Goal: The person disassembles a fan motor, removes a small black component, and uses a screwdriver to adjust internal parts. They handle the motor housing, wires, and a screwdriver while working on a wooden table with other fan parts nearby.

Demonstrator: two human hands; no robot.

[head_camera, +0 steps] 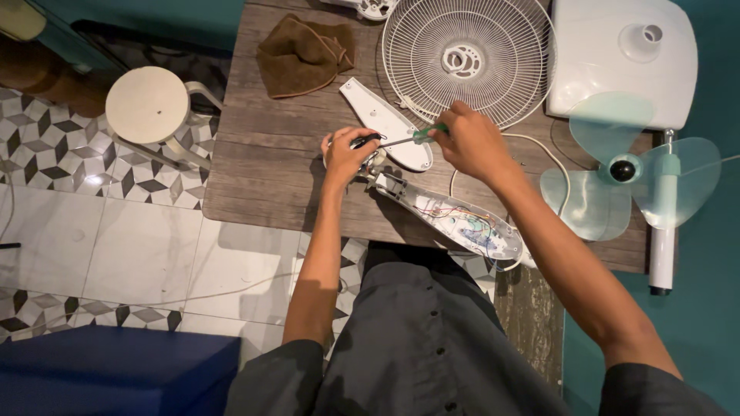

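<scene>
Both hands busy on the open fan housing point(455, 219)

Right hand point(472, 142) pinches one green screwdriver point(401, 139), wrist bent; left hand point(348, 154) curled around a small dark part beside its tip.

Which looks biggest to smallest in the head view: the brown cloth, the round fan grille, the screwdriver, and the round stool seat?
1. Round fan grille, clearly largest, though cut off at the top edge.
2. Brown cloth and round stool seat look about alike; the stool sits lower, farther from the camera, so no ranking.
3. Screwdriver, smallest.
</scene>
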